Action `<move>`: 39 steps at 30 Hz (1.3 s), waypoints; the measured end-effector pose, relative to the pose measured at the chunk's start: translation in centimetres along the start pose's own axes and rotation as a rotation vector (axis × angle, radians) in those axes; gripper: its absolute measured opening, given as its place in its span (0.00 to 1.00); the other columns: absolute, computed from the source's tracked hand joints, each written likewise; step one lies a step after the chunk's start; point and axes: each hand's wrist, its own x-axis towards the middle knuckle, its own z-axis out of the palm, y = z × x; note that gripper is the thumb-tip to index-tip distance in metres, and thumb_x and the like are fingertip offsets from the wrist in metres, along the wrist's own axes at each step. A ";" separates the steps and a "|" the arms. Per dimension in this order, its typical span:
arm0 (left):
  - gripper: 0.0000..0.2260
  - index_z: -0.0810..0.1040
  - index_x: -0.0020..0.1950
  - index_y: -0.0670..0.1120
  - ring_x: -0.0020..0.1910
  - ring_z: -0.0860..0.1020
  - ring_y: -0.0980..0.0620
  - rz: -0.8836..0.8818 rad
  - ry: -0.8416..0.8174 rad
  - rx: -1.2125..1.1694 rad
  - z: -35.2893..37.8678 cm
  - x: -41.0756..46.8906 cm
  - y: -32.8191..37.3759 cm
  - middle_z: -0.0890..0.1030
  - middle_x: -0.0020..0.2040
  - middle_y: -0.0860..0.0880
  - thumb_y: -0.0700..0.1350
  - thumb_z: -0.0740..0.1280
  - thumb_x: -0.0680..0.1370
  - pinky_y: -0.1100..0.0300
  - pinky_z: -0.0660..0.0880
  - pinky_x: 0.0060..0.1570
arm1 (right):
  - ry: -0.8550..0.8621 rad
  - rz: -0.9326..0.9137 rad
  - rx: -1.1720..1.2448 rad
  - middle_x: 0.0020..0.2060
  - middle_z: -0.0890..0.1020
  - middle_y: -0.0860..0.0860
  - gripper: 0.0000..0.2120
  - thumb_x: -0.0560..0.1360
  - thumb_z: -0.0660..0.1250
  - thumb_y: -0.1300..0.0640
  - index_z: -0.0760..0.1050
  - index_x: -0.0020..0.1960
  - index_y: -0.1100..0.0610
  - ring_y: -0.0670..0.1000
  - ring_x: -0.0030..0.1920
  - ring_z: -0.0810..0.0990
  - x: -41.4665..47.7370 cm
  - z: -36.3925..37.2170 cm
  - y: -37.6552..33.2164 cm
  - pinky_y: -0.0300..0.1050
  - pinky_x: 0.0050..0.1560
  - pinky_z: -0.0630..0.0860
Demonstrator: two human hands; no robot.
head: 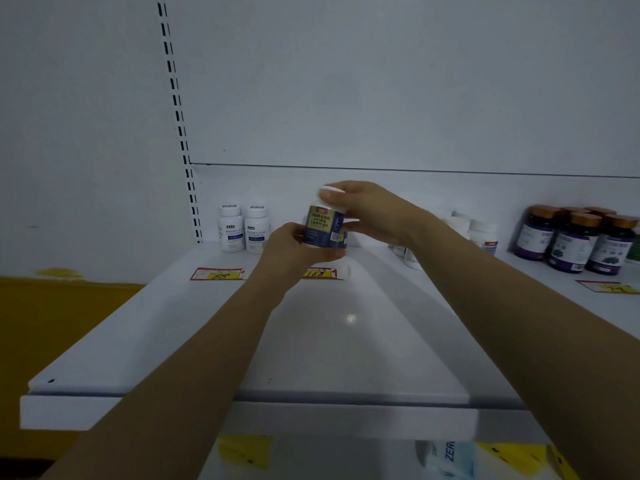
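Note:
A white-capped bottle with a dark blue and yellow label (325,227) is held upright just above the white shelf (194,327), near its back. My left hand (289,249) grips the bottle's base from the left and below. My right hand (367,211) curls round its cap and upper right side. Both forearms reach in from the bottom of the view.
Two white bottles (242,228) stand at the back left. More white bottles (479,233) sit behind my right wrist, and several purple bottles with gold caps (575,242) stand at the right. Red-and-yellow price tags (218,274) lie on the shelf. A slotted upright (180,126) runs up the back wall.

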 end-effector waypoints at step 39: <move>0.17 0.78 0.54 0.42 0.39 0.81 0.54 0.059 0.059 -0.117 0.1 0.1 1.2 0.81 0.43 0.47 0.52 0.70 0.73 0.61 0.78 0.46 | 0.296 0.149 0.110 0.43 0.85 0.57 0.26 0.72 0.70 0.41 0.79 0.54 0.64 0.52 0.39 0.85 -0.3 -0.1 0.8 0.38 0.37 0.82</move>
